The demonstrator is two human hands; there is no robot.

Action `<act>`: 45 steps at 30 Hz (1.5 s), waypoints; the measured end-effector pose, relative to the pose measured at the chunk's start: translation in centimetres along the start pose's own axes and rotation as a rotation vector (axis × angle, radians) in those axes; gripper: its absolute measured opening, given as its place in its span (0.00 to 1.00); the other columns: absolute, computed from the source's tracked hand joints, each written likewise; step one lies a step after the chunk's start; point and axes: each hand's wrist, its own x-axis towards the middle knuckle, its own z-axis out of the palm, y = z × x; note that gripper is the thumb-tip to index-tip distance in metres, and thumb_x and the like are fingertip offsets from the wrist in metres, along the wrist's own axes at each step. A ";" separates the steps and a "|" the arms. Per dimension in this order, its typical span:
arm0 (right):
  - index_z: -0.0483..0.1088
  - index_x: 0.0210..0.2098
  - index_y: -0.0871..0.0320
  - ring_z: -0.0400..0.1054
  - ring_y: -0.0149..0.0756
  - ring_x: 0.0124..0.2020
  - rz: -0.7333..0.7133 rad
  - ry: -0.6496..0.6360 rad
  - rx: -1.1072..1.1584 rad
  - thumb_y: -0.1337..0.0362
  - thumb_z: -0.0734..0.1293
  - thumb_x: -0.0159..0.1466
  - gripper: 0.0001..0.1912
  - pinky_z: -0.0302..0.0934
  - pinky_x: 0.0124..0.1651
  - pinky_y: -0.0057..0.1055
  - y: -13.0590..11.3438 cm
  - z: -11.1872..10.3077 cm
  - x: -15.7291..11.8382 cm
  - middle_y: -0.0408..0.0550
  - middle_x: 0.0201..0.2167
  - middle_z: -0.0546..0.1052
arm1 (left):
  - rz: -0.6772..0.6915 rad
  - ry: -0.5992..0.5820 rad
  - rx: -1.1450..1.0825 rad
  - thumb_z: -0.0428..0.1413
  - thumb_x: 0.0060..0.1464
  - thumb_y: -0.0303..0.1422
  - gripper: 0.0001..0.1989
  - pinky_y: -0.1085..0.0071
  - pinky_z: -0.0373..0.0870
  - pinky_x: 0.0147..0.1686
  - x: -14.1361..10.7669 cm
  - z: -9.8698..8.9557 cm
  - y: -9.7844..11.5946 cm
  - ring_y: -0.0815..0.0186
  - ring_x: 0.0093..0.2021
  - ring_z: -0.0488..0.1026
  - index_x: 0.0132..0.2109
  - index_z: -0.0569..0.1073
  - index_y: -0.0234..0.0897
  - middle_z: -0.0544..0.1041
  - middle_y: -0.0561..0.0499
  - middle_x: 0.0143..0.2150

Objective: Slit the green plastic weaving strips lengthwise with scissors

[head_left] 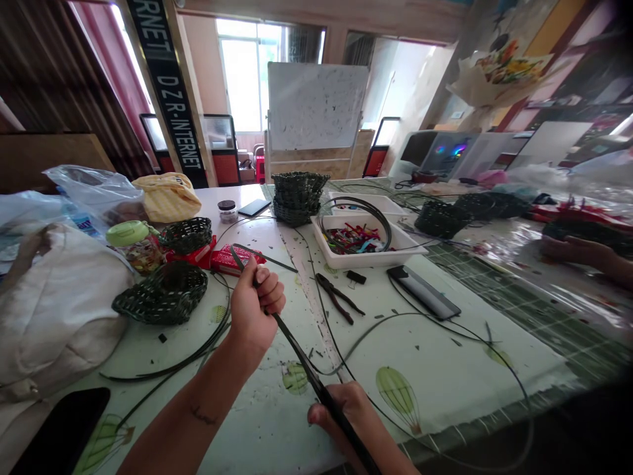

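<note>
My left hand (256,300) is closed in a fist around a dark green, flat plastic-looking strip (291,340). One end of the strip sticks up above the fist and bends over to the right. From the fist it slopes down to my right hand (349,415), closed on its lower stretch near the table's front edge. There the strip looks wider and darker; whether several layers lie together I cannot tell. Just beyond the hands lie pliers (340,297) with dark handles and a black binder clip (356,277). A woven dark green basket (163,293) stands left of my left hand.
Stacked woven baskets (298,198) stand at the back. Beside them, a white tray (346,260) holds colourful pieces and a coil of strip (388,224). A phone (425,293), a lidded jar (133,244) and a cloth bag (64,310) surround the work area. Another person's hand (568,254) is at right.
</note>
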 end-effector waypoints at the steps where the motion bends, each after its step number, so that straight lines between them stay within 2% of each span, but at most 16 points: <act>1: 0.46 0.15 0.56 0.38 0.24 0.18 0.003 0.001 0.011 0.40 0.64 0.53 0.31 0.33 0.19 0.28 0.0 0.0 0.0 0.35 0.15 0.44 | -0.001 -0.001 0.000 0.45 0.61 0.37 0.21 0.76 0.38 0.12 0.0 0.0 0.0 0.76 0.13 0.42 0.21 0.55 0.36 0.42 0.60 0.17; 5: 0.45 0.16 0.55 0.38 0.24 0.17 0.013 -0.030 0.033 0.38 0.65 0.51 0.32 0.32 0.19 0.27 -0.1 -0.2 0.2 0.35 0.15 0.43 | 0.014 0.001 0.008 0.46 0.61 0.37 0.21 0.76 0.37 0.12 0.0 0.0 -0.1 0.76 0.13 0.41 0.21 0.55 0.36 0.41 0.61 0.17; 9: 0.46 0.16 0.55 0.40 0.24 0.18 -0.025 -0.087 0.004 0.34 0.60 0.52 0.33 0.32 0.18 0.27 0.0 -0.8 0.0 0.36 0.15 0.44 | -0.006 0.005 0.025 0.48 0.60 0.37 0.21 0.77 0.37 0.12 -0.2 0.0 -1.1 0.76 0.13 0.39 0.21 0.54 0.36 0.40 0.61 0.17; 12: 0.46 0.17 0.55 0.41 0.25 0.18 -0.046 -0.087 -0.043 0.33 0.57 0.53 0.33 0.33 0.18 0.26 0.0 -1.2 -0.3 0.37 0.16 0.46 | -0.029 0.015 0.031 0.47 0.60 0.39 0.21 0.77 0.36 0.13 -0.5 0.0 -2.1 0.76 0.14 0.39 0.21 0.55 0.36 0.40 0.61 0.17; 16: 0.46 0.17 0.56 0.42 0.25 0.18 -0.036 -0.070 -0.052 0.32 0.57 0.53 0.33 0.34 0.18 0.26 0.2 -1.1 -0.5 0.37 0.16 0.46 | -0.029 0.022 0.030 0.46 0.60 0.39 0.21 0.77 0.35 0.13 -0.8 0.1 -2.4 0.76 0.14 0.38 0.21 0.55 0.36 0.40 0.61 0.17; 26: 0.45 0.15 0.56 0.38 0.24 0.18 0.010 0.027 0.007 0.41 0.64 0.53 0.31 0.33 0.19 0.27 0.4 0.0 -0.2 0.36 0.15 0.45 | -0.016 0.030 0.030 0.46 0.60 0.38 0.21 0.77 0.36 0.13 -0.6 -0.1 -2.4 0.76 0.14 0.39 0.21 0.55 0.36 0.41 0.61 0.17; 29: 0.45 0.15 0.55 0.38 0.25 0.18 0.021 0.032 0.027 0.46 0.65 0.54 0.28 0.33 0.19 0.28 0.3 0.0 -0.2 0.36 0.15 0.44 | -0.070 0.019 0.026 0.46 0.60 0.36 0.20 0.76 0.38 0.13 -0.3 -0.1 -2.0 0.76 0.14 0.41 0.21 0.55 0.35 0.43 0.60 0.17; 33: 0.46 0.16 0.55 0.38 0.25 0.18 0.027 -0.032 0.027 0.52 0.65 0.54 0.25 0.34 0.19 0.27 -0.1 -0.2 -0.2 0.36 0.15 0.45 | -0.148 -0.077 0.014 0.45 0.60 0.33 0.18 0.77 0.40 0.14 0.1 -0.1 0.2 0.76 0.14 0.44 0.22 0.57 0.35 0.45 0.60 0.17; 35: 0.46 0.16 0.55 0.39 0.25 0.18 0.043 -0.065 0.007 0.54 0.66 0.54 0.24 0.34 0.19 0.27 -0.1 -0.3 -0.2 0.36 0.15 0.45 | -0.110 -0.117 0.000 0.45 0.60 0.32 0.18 0.76 0.40 0.13 0.3 -0.2 1.5 0.76 0.14 0.45 0.22 0.57 0.35 0.45 0.59 0.17; 38: 0.45 0.16 0.55 0.39 0.25 0.19 0.054 -0.067 -0.017 0.53 0.66 0.54 0.25 0.33 0.19 0.27 0.2 -0.2 -0.1 0.36 0.16 0.45 | -0.055 -0.116 -0.001 0.44 0.60 0.33 0.18 0.76 0.39 0.13 0.3 -0.3 2.6 0.76 0.14 0.44 0.21 0.56 0.35 0.43 0.60 0.17; 45: 0.46 0.18 0.56 0.39 0.26 0.19 -0.011 -0.070 -0.007 0.44 0.64 0.54 0.28 0.32 0.19 0.27 1.3 -0.4 -0.2 0.36 0.17 0.46 | -0.029 -0.064 0.012 0.44 0.61 0.34 0.20 0.75 0.35 0.13 -0.4 0.1 0.7 0.76 0.13 0.41 0.21 0.54 0.36 0.40 0.60 0.17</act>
